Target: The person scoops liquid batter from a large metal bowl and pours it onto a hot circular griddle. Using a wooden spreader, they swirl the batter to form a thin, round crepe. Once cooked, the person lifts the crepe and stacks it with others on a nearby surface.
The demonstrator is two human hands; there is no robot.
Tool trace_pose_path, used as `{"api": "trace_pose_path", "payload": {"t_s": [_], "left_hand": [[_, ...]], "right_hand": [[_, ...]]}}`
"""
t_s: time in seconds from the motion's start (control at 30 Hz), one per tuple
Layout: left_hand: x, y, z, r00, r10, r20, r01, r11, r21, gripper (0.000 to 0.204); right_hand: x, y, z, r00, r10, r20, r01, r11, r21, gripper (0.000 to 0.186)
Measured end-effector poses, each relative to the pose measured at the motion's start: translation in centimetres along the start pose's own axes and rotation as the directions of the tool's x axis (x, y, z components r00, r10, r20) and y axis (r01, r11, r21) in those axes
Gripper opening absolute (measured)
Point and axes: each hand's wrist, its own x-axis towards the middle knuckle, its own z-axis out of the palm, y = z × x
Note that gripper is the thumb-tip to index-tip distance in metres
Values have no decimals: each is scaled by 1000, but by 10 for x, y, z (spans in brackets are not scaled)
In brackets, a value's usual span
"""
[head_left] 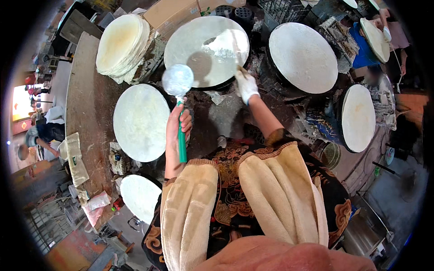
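Note:
My left hand (179, 119) is wrapped round the green handle of a ladle (178, 80), whose round, whitish bowl hangs over the near left edge of a large round griddle (181, 43). White batter (228, 44) lies thick on the griddle's right side, with a thinner pale layer over the rest. My right hand (246, 85), in a white glove, is closed at the griddle's near right rim. From it a thin wooden batter spreader (236, 45), blurred by motion, reaches over the wet batter. The glove hides part of its handle.
A stack of thin round flatbreads (123, 43) stands to the left. More griddles with pale sheets sit at near left (141, 122), lower left (141, 197), right (303, 58) and far right (358, 118). A wooden counter (88, 108) curves along the left. Other people work at both sides.

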Motion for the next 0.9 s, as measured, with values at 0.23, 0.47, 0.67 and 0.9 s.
{"api": "trace_pose_path", "payload": {"t_s": [0.23,0.47,0.67,0.9], "left_hand": [[57,-20,-15,980,-198,23,198,980,0,21],[153,1,-12,965,-178,-194,212,962,172,35],[203,7,7,917,226,-328,-76,907,413,19],[204,2,1,889,299,-347,-96,862,497,19]], "right_hand": [[-13,-26,-27,999,8,50,-20,970,242,47],[22,15,-26,976,-134,174,152,983,-100,41],[55,-27,-56,981,-25,192,50,991,-122,45],[1,-40,-70,935,5,354,58,984,-168,44]]}}
